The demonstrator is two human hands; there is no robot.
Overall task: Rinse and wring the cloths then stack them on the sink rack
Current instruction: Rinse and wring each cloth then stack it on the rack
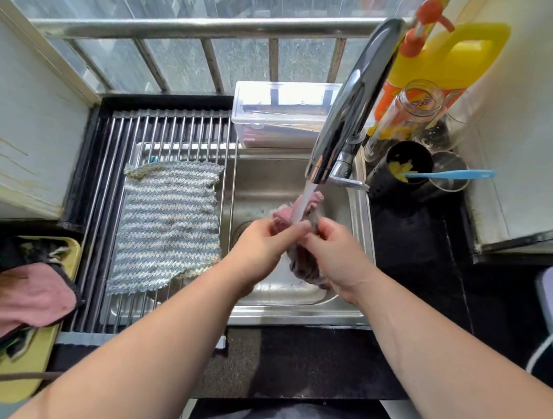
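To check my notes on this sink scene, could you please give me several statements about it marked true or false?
1. Both the left hand and the right hand grip a bunched cloth under the tap. True.
2. The striped cloth lies in the sink basin. False: it lies flat on the sink rack.
3. The tap is off. False: water streams onto the bunched cloth.
4. A pink cloth lies on the yellow tray. True.
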